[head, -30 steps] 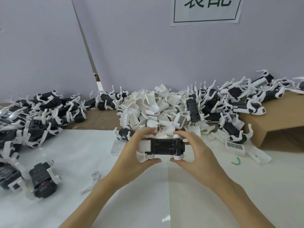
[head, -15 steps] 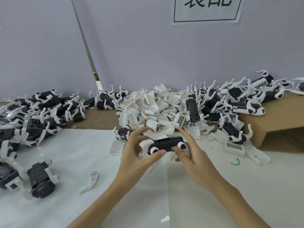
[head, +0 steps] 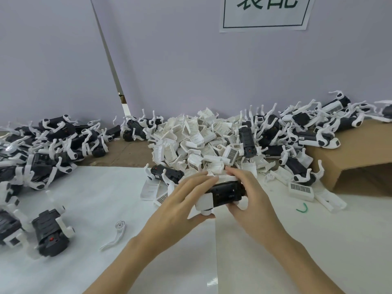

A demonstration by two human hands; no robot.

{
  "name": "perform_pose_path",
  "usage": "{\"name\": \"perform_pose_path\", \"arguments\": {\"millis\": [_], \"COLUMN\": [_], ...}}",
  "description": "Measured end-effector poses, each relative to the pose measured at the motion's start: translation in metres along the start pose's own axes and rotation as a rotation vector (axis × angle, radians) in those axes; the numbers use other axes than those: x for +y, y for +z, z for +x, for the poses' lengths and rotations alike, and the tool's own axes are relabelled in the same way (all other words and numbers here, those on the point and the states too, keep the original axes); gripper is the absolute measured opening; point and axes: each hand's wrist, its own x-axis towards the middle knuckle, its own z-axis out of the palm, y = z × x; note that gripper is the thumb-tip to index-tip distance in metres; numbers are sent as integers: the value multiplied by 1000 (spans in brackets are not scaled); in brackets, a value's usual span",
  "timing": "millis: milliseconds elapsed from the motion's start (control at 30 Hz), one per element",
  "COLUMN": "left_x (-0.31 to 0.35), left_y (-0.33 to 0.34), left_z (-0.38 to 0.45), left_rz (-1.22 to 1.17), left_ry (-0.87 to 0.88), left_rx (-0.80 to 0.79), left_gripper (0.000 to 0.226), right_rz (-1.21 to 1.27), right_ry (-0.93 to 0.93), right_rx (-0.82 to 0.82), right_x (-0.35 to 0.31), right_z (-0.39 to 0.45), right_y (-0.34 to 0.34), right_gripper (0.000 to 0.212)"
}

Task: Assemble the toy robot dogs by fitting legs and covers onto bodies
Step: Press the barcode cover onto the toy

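From my head camera, I have the toy dog body held up between both hands, just above the white surface. My left hand wraps its white end, the fingers laid over the top and the thumb curled underneath at the round leg socket. My right hand clamps the dark end, fingers curled over the top edge and thumb tucked below. Just beyond my fingertips lies the heap of white covers; off past my left wrist a loose leg lies flat on the surface. I judge the next step is fitting a part to this body, so I should keep the left grip firm near the socket, square the part to its seat before pressing, and push straight so no clip bends. Whether a cover is already seated on top, I cannot tell.
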Motion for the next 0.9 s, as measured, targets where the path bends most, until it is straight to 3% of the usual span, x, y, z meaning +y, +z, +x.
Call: {"name": "perform_pose_path", "arguments": {"millis": [100, 233, 300, 400, 467, 533, 633, 700, 800, 900], "left_x": [1, 3, 11, 19, 13, 10, 10, 11, 9, 13], "left_y": [0, -9, -11, -13, -16, -18, -16, -18, -13, -8], "left_z": [-1, 3, 6, 15, 17, 16, 13, 11, 4, 4], "left_rz": [-30, -24, -162, -664, -933, -1056, -994, -824, -400, -383], "left_ry": [-62, -120, -304, -772, -982, -1074, -968, -773, -419, -451], "left_rx": [33, 126, 182, 274, 241, 164, 44, -44, -186, -85], "left_gripper": [82, 71, 67, 57, 61, 66, 58, 52, 81, 89], "right_rz": [-65, -56, 18, 337, 468, 518, 665, 825, 893, 973], "right_ry": [-86, -86, -39, 211, 286, 341, 579, 796, 919, 949], "right_rx": [52, 58, -4, -141, -139, -106, -60, -51, -145, -194], "right_x": [3, 1, 1, -6, -11, -15, -19, -18, -13, -3], "right_z": [1, 3, 0, -3, -2, 1, 8, 13, 16, 16], "right_y": [-2, 0, 3, 4, 5, 5, 7, 0, -17, -32], "right_gripper": [79, 74, 66, 55, 42, 37, 37, 41, 40, 49]}}
